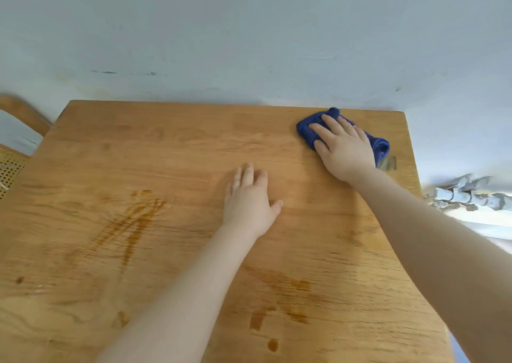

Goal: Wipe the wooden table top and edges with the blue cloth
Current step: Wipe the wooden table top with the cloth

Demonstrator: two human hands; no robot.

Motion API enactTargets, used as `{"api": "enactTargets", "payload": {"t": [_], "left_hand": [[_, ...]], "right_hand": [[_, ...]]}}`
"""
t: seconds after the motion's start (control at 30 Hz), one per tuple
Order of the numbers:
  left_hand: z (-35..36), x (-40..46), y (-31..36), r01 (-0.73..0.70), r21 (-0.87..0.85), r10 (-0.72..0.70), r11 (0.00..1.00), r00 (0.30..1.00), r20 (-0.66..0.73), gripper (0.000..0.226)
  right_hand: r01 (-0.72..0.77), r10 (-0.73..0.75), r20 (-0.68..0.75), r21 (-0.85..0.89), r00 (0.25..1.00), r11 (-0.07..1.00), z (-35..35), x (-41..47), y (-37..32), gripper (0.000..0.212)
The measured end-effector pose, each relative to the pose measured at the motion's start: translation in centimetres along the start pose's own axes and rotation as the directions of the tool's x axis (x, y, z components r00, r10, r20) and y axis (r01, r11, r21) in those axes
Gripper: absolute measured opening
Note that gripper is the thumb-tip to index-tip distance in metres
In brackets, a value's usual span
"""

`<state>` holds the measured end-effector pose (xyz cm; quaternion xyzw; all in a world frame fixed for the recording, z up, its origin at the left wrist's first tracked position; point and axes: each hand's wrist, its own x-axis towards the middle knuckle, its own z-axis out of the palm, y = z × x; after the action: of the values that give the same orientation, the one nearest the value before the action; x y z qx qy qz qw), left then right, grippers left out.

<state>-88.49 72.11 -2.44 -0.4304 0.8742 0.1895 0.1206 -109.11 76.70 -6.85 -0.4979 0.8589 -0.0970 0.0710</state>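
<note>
The wooden table fills most of the view, its far edge against a pale wall. A bunched blue cloth lies near the far right corner. My right hand presses flat on top of the cloth, fingers spread toward the far edge. My left hand rests palm down on the bare wood near the middle, fingers apart, holding nothing. Brown streaks mark the wood at the left, and more brown smears lie near the front.
A wooden chair with a woven cane seat stands at the table's left side. Grey pipes run beyond the right edge. A small shiny patch sits on the wood next to the cloth.
</note>
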Motion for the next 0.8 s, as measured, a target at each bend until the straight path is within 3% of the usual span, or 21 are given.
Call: {"api": "enactTargets", "payload": {"t": [0.13,0.27,0.37,0.53,0.63,0.73,0.8], "left_hand": [[0.4,1.3,4.0,0.000,0.062,-0.003,0.998,0.999,0.043,0.097],[0.7,2.5,6.9,0.060,0.170,-0.088,0.984,0.982,0.164,0.132],[1.0,3.1,6.9,0.096,0.145,-0.123,0.985,0.975,0.186,0.136],[1.3,2.6,6.2,0.072,0.076,-0.085,0.994,0.982,0.172,0.135],[1.2,2.3,6.3,0.069,0.066,-0.079,0.995,0.985,0.153,0.133],[1.1,2.3,6.4,0.067,0.061,-0.075,0.996,0.988,0.136,0.131],[1.1,2.5,6.5,0.069,0.064,-0.078,0.996,0.987,0.138,0.132]], "right_hand": [[0.108,-0.108,0.030,0.002,0.994,0.994,-0.3,-6.2,-0.3,0.058],[0.159,-0.160,0.061,0.016,0.985,0.987,-0.9,-4.3,1.4,0.056],[0.056,-0.056,0.028,0.003,0.998,0.998,-0.8,0.1,3.1,0.042],[-0.042,0.042,0.019,-0.007,0.999,0.999,-0.8,2.7,3.5,0.042],[0.149,-0.149,-0.008,-0.044,0.989,0.988,-0.9,-1.9,2.4,0.047],[0.364,-0.359,0.104,-0.040,0.928,0.930,-1.0,-7.5,2.1,0.050],[0.427,-0.423,0.159,0.005,0.892,0.904,-1.4,-7.6,3.2,0.050]]}}
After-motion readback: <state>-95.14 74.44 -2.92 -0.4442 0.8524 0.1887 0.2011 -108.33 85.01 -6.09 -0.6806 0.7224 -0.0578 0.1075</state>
